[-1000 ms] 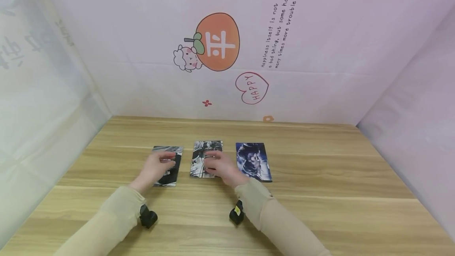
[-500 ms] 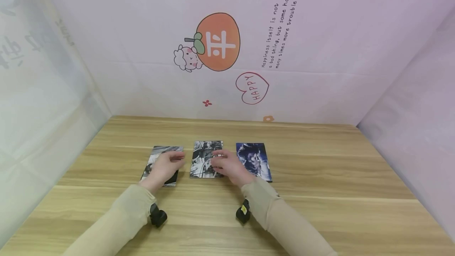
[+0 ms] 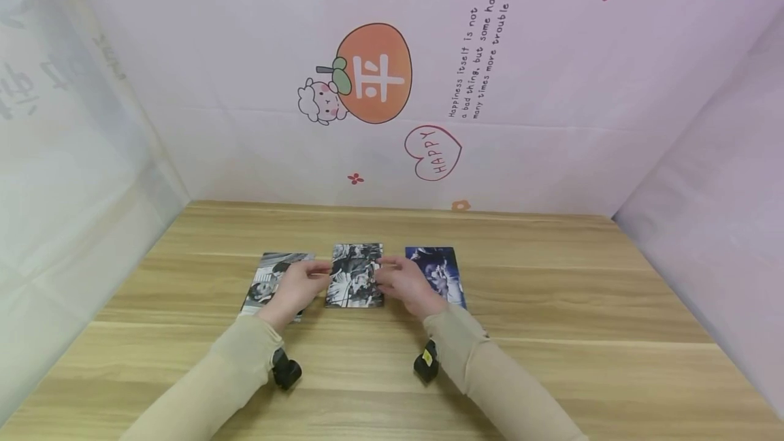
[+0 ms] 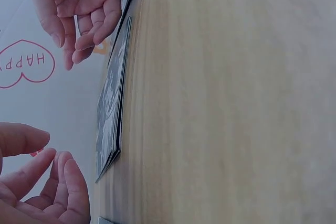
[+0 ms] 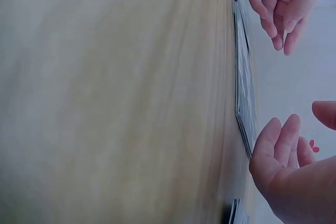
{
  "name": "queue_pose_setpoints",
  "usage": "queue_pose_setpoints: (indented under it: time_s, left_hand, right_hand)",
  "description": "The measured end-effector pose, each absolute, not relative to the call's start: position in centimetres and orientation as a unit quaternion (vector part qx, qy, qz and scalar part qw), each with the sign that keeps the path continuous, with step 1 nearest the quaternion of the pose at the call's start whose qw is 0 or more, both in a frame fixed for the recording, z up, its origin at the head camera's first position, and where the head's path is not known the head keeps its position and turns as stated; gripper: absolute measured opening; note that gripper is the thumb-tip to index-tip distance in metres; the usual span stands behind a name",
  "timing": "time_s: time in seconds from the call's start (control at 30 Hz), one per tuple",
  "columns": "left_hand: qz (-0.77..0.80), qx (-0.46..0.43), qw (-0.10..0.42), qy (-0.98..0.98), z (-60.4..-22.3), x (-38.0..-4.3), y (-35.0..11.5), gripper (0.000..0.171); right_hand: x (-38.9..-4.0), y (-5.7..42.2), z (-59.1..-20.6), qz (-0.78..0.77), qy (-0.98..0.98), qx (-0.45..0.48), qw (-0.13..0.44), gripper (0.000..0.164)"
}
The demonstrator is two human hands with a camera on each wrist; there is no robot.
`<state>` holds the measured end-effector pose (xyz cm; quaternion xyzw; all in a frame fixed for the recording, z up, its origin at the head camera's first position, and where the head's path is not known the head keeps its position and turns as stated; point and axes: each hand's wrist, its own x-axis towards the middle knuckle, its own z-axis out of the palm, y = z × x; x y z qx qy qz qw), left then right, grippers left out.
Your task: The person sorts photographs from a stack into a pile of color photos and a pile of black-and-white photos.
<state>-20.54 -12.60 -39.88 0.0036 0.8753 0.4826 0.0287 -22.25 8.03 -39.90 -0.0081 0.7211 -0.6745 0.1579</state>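
A black-and-white picture card [image 3: 355, 284] lies flat in the middle; seen edge-on in the left wrist view, it is a thin stack of layers [image 4: 111, 108]. My left hand [image 3: 297, 289] hovers at the stack's left side, over the inner part of a second black-and-white card [image 3: 262, 284], which it partly hides. On the other side my right hand [image 3: 412, 288] has its fingertips by the stack's right edge, its back overlapping a blue picture card [image 3: 447, 274]. Both wrist views show air between the curved, loose fingers and the stack. Neither hand holds anything.
The three cards form a row on a wood-grain table [image 3: 563, 332]. A white printed cloth [image 3: 539, 155] hangs behind it, with more white cloth at both sides. Each wrist carries a small black camera [image 3: 286, 369].
My left hand has moved right from over the left card to beside the middle stack. My right hand has drawn back right, uncovering the middle stack. The cards stay put.
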Motion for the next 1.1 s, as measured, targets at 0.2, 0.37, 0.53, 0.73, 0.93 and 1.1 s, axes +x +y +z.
queue_pose_setpoints:
  time_s: [0.2, 0.37, 0.53, 0.73, 0.93, 1.1]
  left_hand:
    - [0.485, 0.001, 0.037, 0.874, -40.2, -20.9, -12.3, 0.037]
    - [0.493, -0.01, 0.043, 0.869, -40.1, -21.0, -11.9, 0.039]
    - [0.492, -0.021, 0.05, 0.869, -40.1, -21.1, -11.7, 0.043]
    - [0.492, -0.029, 0.055, 0.868, -40.3, -21.2, -11.7, 0.046]
    - [0.502, -0.03, 0.067, 0.862, -40.3, -21.3, -11.7, 0.048]
    - [0.51, -0.026, 0.071, 0.857, -40.3, -21.4, -11.5, 0.047]
  right_hand:
    - [-22.5, 8.2, -39.8, -0.667, 0.73, 0.005, 0.147, 0.045]
    - [-22.7, 8.2, -39.9, -0.665, 0.732, 0.01, 0.146, 0.047]
    - [-22.9, 8.2, -40.2, -0.645, 0.753, 0.009, 0.133, 0.047]
    - [-23.0, 8.1, -40.3, -0.607, 0.785, 0.001, 0.126, 0.05]
    - [-22.8, 7.8, -40.1, -0.599, 0.791, -0.005, 0.125, 0.052]
    - [-22.7, 7.6, -40.0, -0.6, 0.791, 0.003, 0.12, 0.052]
